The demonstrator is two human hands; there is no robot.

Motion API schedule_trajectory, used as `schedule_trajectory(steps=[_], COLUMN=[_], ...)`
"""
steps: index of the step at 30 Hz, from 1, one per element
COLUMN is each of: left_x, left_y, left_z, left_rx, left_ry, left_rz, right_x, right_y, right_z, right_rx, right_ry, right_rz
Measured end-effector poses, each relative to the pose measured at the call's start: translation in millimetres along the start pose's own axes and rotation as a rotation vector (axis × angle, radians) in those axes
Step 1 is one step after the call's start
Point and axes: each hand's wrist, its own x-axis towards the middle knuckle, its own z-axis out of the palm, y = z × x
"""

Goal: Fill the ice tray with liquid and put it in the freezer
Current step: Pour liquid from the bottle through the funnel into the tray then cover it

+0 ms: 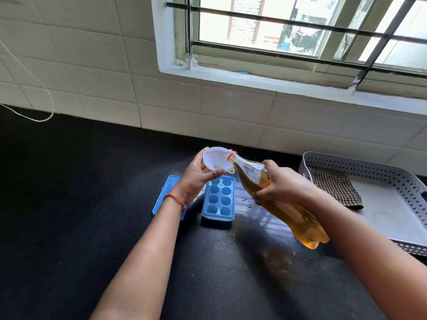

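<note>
A blue ice tray (219, 199) with two rows of cells sits on the black counter (69, 192). Its blue lid (169, 188) lies flat to the left, partly hidden by my left wrist. My left hand (196, 175) holds a white funnel (216, 159) above the tray's far end. My right hand (280, 181) grips a clear plastic bottle (284, 209) of amber liquid, tilted with its open, orange-ringed mouth resting over the funnel's rim. The tray's cells look empty.
A white perforated basket (369, 167) with a checked cloth (335, 185) stands at the right against the tiled wall. A few drops (247, 202) lie on the counter beside the tray. A white cord (34, 118) trails at the far left. A barred window is above.
</note>
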Motion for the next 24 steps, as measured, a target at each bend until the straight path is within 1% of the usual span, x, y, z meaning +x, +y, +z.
schedule_trajectory(steps=[12,24], left_x=[0,1], left_y=[1,4], left_z=[-1,-1], left_rx=[0.011,-0.01], left_ry=[-0.014,-0.026], left_rz=[0.003,0.022], right_x=[-1,-11], right_y=[-2,-4], right_z=[-1,-5], right_rx=[0.018,0.083], right_ry=[-0.021,0.022], right_rz=[0.006,0.009])
